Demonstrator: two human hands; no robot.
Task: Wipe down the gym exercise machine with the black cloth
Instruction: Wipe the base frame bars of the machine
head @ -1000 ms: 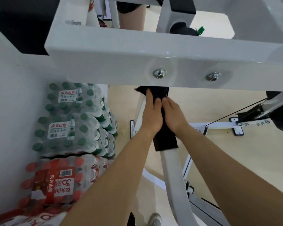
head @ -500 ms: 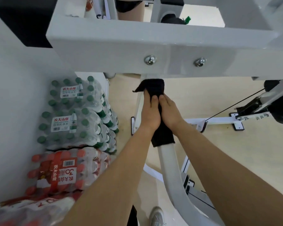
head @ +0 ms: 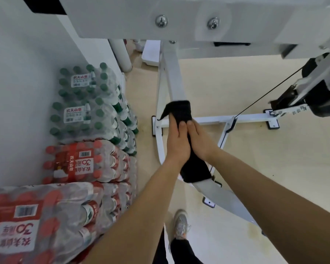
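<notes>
Even soft indoor light now, shadows faint, small glare on bolt heads & white beam, wide-angle bend at edges, btm-left water packs blurry, centre fairly sharp

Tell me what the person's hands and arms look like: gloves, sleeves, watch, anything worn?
Nothing worn shows. The left hand and right hand are bare, without gloves, and no rings are visible. The left forearm and right forearm are bare up to the frame's edge: no sleeve, cuff, watch or band in view.
</notes>
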